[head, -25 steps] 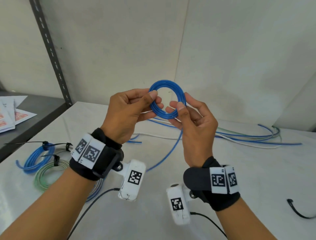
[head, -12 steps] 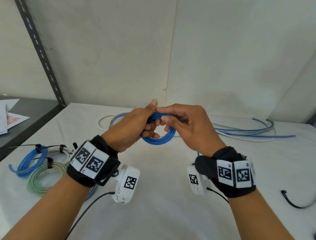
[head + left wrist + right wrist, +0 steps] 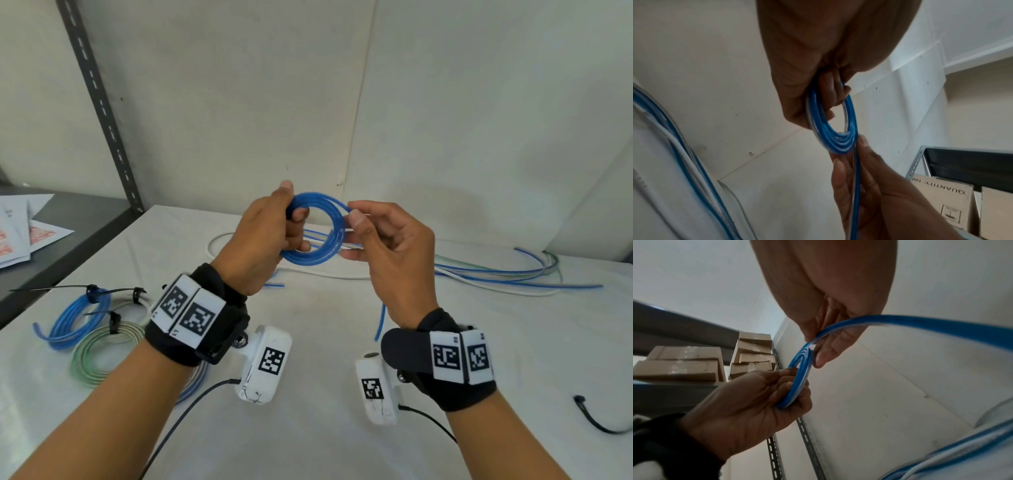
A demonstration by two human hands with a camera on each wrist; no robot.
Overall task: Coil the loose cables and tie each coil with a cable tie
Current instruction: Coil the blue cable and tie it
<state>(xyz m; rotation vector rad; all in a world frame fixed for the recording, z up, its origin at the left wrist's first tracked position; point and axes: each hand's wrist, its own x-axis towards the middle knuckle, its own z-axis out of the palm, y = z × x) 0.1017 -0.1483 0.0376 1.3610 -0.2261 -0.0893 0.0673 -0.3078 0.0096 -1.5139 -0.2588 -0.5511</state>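
Your left hand (image 3: 260, 240) grips the blue cable coil (image 3: 317, 229); your right hand (image 3: 387, 246) pinches its tail; keep loops equal.

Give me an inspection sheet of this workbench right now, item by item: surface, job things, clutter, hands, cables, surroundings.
Surface: white table, lightly smudged.
Job's things: blue coil held above the table, untied, its tail hanging down; blue tied coil and green tied coil lying at left, each with a black tie.
Clutter: loose black tie at right edge.
Grippers: left hand grips the coil's left side; right hand pinches the cable at the coil's right side.
Cables: loose cables, blue and white, lying at the back; wrist-camera lead in front.
Surroundings: white wall; grey shelf with papers; cardboard boxes.
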